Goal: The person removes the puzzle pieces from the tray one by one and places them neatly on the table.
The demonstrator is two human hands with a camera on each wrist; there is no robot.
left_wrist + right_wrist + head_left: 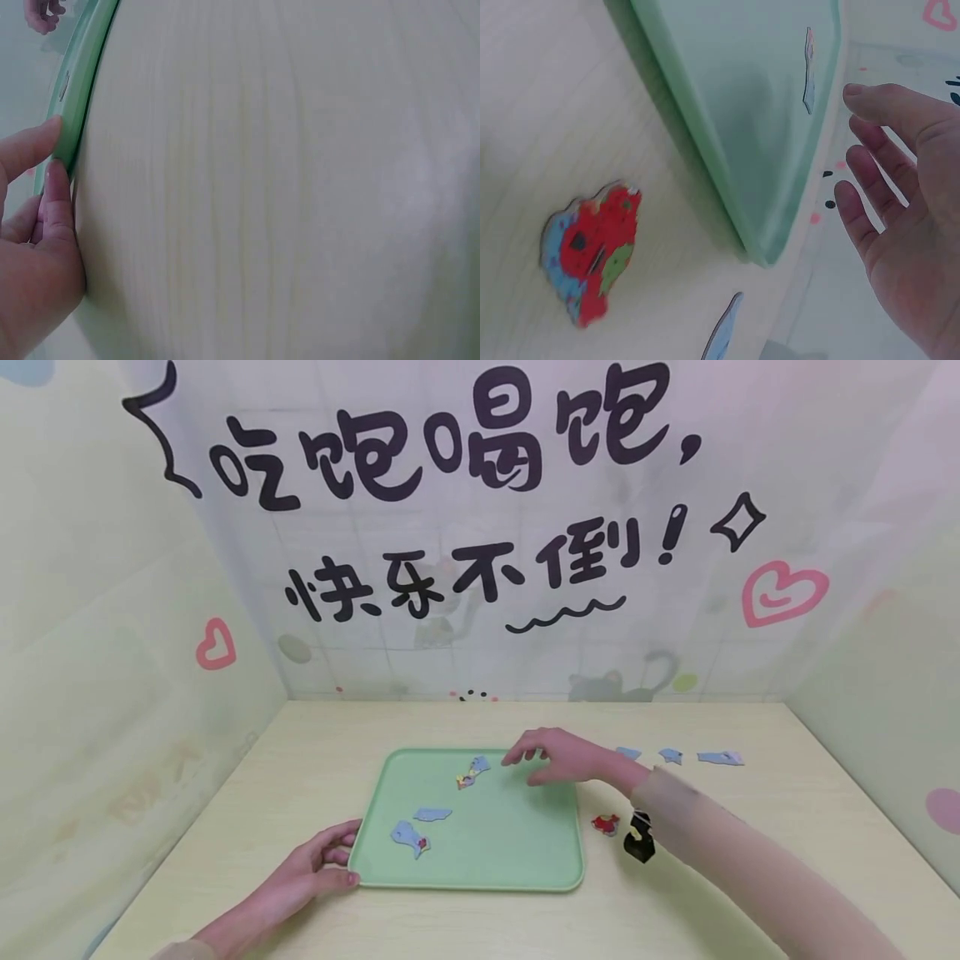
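Left hand (317, 863) on smooth tray (510, 847) (plastic, perhaps) with jagged pieces (407, 836)

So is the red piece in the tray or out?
Out. The red piece lies on the table, right of the tray, with a gap between them.

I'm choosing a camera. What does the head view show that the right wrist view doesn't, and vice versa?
Only the head view shows the left hand gripping the green tray and the red-spotted blue piece on it. Only the right wrist view clearly shows the green patch on the red piece. Both share the tray, the right hand and the red piece, which lies on the table.
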